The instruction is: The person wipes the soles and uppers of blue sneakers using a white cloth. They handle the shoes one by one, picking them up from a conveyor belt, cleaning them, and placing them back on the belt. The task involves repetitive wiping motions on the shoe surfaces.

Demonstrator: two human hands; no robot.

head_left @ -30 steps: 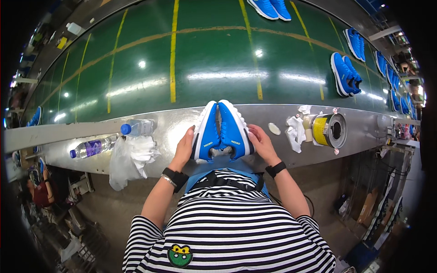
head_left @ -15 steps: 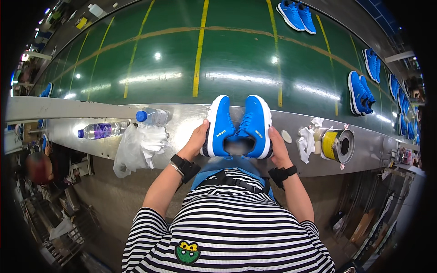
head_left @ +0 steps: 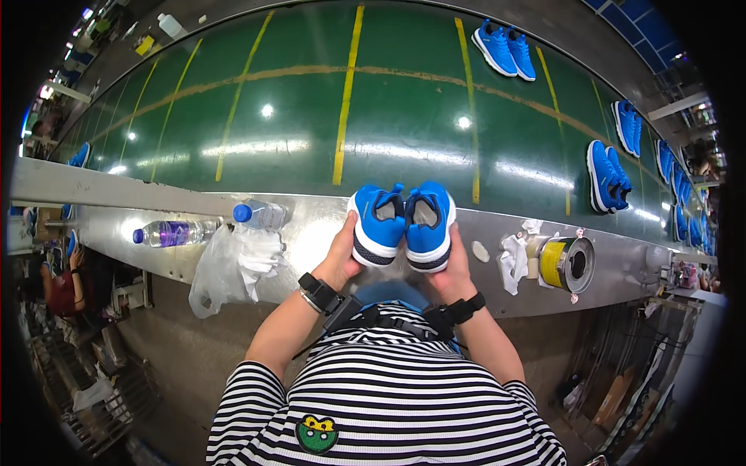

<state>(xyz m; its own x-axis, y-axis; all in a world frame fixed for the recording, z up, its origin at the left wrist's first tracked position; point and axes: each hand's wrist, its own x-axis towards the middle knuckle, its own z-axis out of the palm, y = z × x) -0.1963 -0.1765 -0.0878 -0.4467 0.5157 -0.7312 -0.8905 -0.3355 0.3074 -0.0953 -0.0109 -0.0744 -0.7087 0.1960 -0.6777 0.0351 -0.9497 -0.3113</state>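
Observation:
My left hand (head_left: 339, 252) grips a blue sneaker (head_left: 376, 242) along its outer side. Its mate, another blue sneaker (head_left: 429, 233), is held from the right by my right hand (head_left: 456, 264). Both have white soles with dark heel parts. The heels are turned toward me, the pale insides of the openings show, and the toes point away. Side by side, the shoes nearly touch at the middle. They are over the metal ledge (head_left: 318, 279) in front of my body; whether they rest on it I cannot tell.
A green conveyor belt (head_left: 303, 109) with yellow lines runs beyond the ledge, carrying blue shoe pairs (head_left: 505, 50) on the right. Left on the ledge are water bottles (head_left: 172, 232) and a plastic bag with white cloth (head_left: 233, 260). To the right lie crumpled tissue (head_left: 513, 262) and a yellow-banded tin (head_left: 553, 262).
The two shoes have tilted so their heels and openings now face me more, and they have come closer together. My hands have moved inward with them. The view has shifted slightly.

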